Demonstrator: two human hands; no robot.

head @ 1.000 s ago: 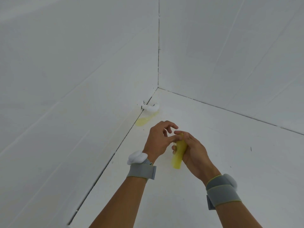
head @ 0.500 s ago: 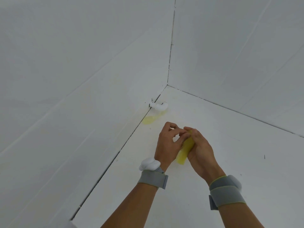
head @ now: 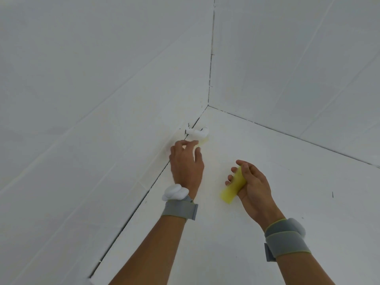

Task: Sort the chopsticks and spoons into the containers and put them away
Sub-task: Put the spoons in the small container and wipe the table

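White corner surface [head: 267, 182], right hand [head: 254, 187] gripping yellow container [head: 233, 187], left hand [head: 186, 161] loose-fingered at wall seam.

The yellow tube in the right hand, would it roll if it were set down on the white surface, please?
Probably: the yellow tube looks round and smooth, with a flat end, so on its side it could roll. It seems light, since the right hand holds it with a loose curl of fingers. Stiffness cannot be told.
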